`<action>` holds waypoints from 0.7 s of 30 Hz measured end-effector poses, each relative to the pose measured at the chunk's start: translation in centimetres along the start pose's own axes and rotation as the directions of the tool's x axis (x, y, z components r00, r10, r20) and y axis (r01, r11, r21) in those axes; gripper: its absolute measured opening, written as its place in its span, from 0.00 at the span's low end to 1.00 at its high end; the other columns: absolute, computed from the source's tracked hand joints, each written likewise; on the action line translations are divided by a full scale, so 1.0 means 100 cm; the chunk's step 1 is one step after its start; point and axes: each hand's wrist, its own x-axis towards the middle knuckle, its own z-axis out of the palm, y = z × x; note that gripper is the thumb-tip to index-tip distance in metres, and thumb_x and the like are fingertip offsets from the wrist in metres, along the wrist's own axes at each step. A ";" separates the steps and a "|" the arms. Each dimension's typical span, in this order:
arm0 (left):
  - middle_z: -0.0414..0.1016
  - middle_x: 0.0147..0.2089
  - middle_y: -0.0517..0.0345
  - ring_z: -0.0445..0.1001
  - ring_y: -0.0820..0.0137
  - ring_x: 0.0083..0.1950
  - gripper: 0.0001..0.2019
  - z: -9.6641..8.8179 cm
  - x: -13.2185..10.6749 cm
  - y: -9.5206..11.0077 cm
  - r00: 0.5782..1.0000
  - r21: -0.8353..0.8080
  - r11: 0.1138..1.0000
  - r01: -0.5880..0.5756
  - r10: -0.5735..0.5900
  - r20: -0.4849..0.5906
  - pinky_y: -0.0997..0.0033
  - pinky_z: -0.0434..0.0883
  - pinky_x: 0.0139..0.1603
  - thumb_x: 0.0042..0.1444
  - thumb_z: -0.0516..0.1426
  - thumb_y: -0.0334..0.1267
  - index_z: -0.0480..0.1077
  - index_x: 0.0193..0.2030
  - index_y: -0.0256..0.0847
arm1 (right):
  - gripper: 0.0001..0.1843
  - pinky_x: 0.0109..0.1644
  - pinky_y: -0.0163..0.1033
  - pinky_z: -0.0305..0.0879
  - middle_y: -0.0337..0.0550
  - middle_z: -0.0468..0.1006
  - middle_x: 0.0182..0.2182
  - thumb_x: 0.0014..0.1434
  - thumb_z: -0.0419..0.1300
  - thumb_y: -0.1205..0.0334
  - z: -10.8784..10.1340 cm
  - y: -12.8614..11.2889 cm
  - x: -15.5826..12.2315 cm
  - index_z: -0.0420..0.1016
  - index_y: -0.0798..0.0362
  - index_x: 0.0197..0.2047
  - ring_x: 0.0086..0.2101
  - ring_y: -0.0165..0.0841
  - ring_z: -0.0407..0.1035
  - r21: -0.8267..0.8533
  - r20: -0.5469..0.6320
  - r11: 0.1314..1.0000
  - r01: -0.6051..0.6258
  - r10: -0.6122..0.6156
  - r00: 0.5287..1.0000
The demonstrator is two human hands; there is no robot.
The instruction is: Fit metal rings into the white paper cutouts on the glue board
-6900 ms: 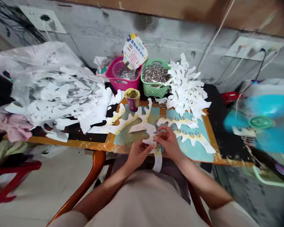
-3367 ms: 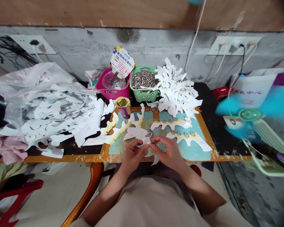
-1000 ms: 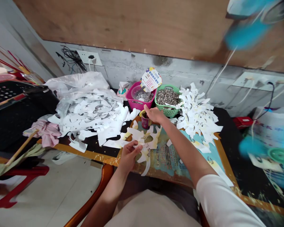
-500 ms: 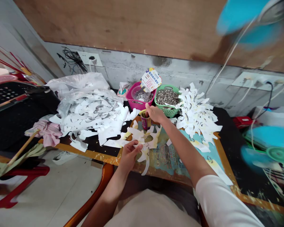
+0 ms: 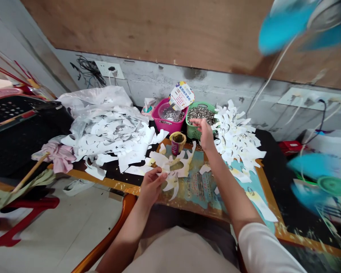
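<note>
Head view: hands point(image 5: 151, 185) apart, left near table's front edge point(image 5: 108, 183).

Printed card point(image 5: 182, 95), too small to read

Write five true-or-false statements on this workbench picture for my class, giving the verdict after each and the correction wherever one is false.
1. The left hand holds a white cut piece. True.
2. Both hands grip the white cut piece. False: only the left hand does; the right hand is apart from it, at the green basket as seen in this view.
3. The purple cup stands nearer the person than the pink basket. True.
4. The green basket is filled with fruit. False: it holds many shiny metal pieces.
5. In the picture, the pink basket is left of the green basket. True.
</note>
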 end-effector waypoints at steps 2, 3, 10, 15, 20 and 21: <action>0.71 0.23 0.63 0.69 0.78 0.23 0.20 -0.009 -0.005 0.016 0.999 0.009 0.999 -0.034 0.034 0.014 0.80 0.63 0.24 0.35 0.74 0.42 0.71 0.29 0.37 | 0.35 0.57 0.47 0.66 0.46 0.79 0.48 0.66 0.40 0.34 0.000 -0.004 -0.015 0.78 0.50 0.46 0.48 0.39 0.72 0.069 0.035 0.997 0.019 -0.022 0.999; 0.73 0.24 0.61 0.70 0.76 0.23 0.20 -0.016 -0.008 0.027 0.998 0.013 0.998 -0.062 0.062 0.021 0.79 0.64 0.24 0.35 0.74 0.43 0.71 0.29 0.37 | 0.32 0.56 0.48 0.67 0.46 0.79 0.46 0.66 0.43 0.35 0.001 -0.007 -0.023 0.79 0.49 0.45 0.47 0.40 0.73 0.099 0.071 0.995 0.030 -0.037 0.997; 0.78 0.50 0.55 0.76 0.57 0.48 0.26 -0.120 -0.019 0.137 0.802 0.043 0.828 -0.559 0.553 -0.226 0.56 0.77 0.47 0.29 0.74 0.53 0.76 0.35 0.45 | 0.19 0.46 0.50 0.71 0.48 0.80 0.43 0.67 0.51 0.46 0.038 -0.030 -0.063 0.81 0.44 0.41 0.41 0.42 0.75 0.250 0.299 0.967 0.050 -0.126 0.946; 0.74 0.56 0.69 0.63 0.56 0.66 0.16 -0.220 -0.040 0.220 0.604 0.105 0.630 -0.770 0.772 -0.197 0.46 0.69 0.63 0.44 0.68 0.54 0.73 0.31 0.48 | 0.13 0.33 0.40 0.68 0.42 0.80 0.35 0.65 0.56 0.51 0.132 -0.055 -0.081 0.80 0.46 0.41 0.32 0.37 0.73 0.215 0.585 0.976 0.017 -0.143 0.798; 0.78 0.47 0.70 0.66 0.60 0.63 0.13 -0.300 -0.052 0.280 0.572 0.196 0.603 -0.773 0.797 -0.193 0.44 0.65 0.65 0.60 0.57 0.50 0.70 0.34 0.42 | 0.02 0.34 0.34 0.66 0.34 0.75 0.27 0.59 0.61 0.59 0.279 -0.086 -0.099 0.74 0.46 0.37 0.30 0.31 0.70 0.206 0.822 0.870 -0.447 0.094 0.562; 0.78 0.45 0.70 0.68 0.60 0.61 0.13 -0.314 -0.051 0.287 0.598 0.224 0.637 -0.737 0.770 -0.221 0.45 0.66 0.64 0.61 0.57 0.49 0.70 0.35 0.42 | 0.02 0.32 0.33 0.65 0.33 0.74 0.26 0.59 0.62 0.60 0.309 -0.093 -0.104 0.72 0.47 0.36 0.29 0.30 0.70 0.180 0.839 0.849 -0.497 0.132 0.529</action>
